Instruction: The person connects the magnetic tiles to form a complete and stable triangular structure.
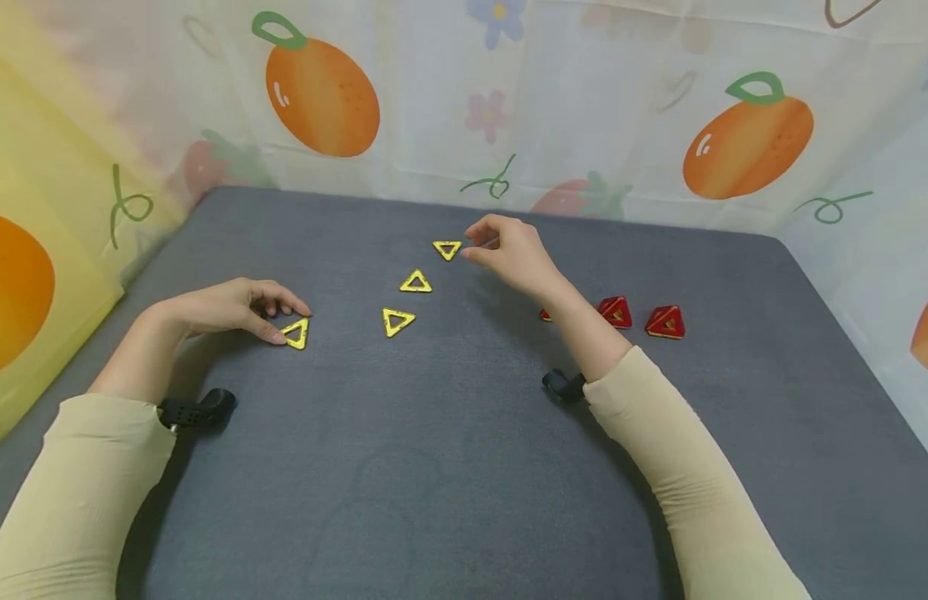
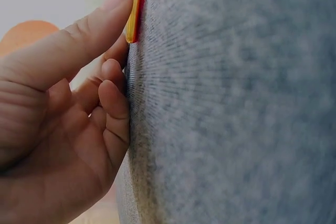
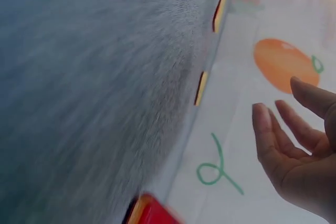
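My left hand (image 1: 235, 308) pinches a yellow triangular tile (image 1: 303, 336) with an open middle, thumb on one corner and a finger at another. In the left wrist view this tile (image 2: 134, 19) lies against the table, with a red layer under the yellow. My right hand (image 1: 512, 250) hovers beside the farthest yellow triangle (image 1: 447, 257), its fingers loosely bent and apart, with nothing between them. Two more yellow triangles, a middle one (image 1: 416, 287) and a nearer one (image 1: 387, 327), lie flat between the hands.
Right of the right forearm sit a red triangular piece (image 1: 616, 312) and another red piece (image 1: 666, 322). A third red piece (image 1: 545, 316) is partly hidden by the forearm. A fruit-patterned curtain (image 1: 419, 125) borders the grey table (image 1: 464, 467).
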`<state>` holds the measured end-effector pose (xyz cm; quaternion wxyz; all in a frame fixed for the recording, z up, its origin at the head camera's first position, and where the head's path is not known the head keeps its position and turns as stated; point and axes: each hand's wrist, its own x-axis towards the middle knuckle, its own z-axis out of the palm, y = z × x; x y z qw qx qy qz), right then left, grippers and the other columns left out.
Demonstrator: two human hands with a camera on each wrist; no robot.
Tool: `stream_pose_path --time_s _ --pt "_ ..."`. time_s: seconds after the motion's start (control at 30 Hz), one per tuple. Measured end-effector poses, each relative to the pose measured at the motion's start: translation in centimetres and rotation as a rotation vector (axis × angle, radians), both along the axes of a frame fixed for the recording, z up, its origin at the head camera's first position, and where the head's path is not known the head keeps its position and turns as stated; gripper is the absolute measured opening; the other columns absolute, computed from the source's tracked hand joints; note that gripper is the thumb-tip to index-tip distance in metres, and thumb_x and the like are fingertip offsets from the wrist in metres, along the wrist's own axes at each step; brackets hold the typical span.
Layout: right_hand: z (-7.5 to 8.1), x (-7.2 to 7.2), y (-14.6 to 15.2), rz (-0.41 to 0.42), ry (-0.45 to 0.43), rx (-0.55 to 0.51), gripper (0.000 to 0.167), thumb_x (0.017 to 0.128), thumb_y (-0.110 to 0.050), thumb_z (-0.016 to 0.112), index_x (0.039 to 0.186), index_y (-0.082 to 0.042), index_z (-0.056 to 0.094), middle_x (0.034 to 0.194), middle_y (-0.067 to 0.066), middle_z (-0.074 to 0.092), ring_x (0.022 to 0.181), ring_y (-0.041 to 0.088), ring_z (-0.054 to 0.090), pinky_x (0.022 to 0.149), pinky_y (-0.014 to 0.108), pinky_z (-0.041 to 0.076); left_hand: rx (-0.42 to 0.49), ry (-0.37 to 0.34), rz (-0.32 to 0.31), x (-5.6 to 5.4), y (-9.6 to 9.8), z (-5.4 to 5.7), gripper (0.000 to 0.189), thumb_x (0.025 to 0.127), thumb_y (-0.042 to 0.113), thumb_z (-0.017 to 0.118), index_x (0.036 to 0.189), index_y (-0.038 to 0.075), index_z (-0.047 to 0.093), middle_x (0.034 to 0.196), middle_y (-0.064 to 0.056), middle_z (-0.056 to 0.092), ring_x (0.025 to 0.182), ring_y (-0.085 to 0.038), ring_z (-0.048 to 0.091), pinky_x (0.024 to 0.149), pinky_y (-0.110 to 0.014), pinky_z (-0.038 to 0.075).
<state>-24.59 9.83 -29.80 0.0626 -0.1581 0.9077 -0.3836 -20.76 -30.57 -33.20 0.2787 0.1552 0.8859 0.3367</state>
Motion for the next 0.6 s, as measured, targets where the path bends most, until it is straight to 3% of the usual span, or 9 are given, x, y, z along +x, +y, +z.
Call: stream_pose_path --time_s 0.27,0.6 --pt "-1.0 -3.2 -1.6 -0.038 -0.113 0.038 0.049 0.097 -0.03 0.064 0.139 -0.01 0.05 0.135 0.013 0.056 0.106 0.029 0.065 0.088 0.037 0.057 0.003 -0.005 -0.004 -0.2 0.1 0.0 0.05 0.082 0.025 0.08 0.128 0.014 0.064 0.102 -0.003 0.049 0.094 -0.011 0.041 0.073 -0.024 0.04" --pt "-2.4 -5.9 -2.2 0.026 -0.205 0.217 0.057 0.096 -0.035 0.063 0.145 -0.012 0.043 0.147 0.013 0.049 0.11 0.031 0.062 0.104 0.045 0.046 -0.034 0.016 -0.006 -0.2 0.3 -0.1 0.046 0.083 0.02 0.079 0.127 0.012 0.064 0.106 -0.002 0.051 0.096 -0.01 0.042 0.076 -0.022 0.04"
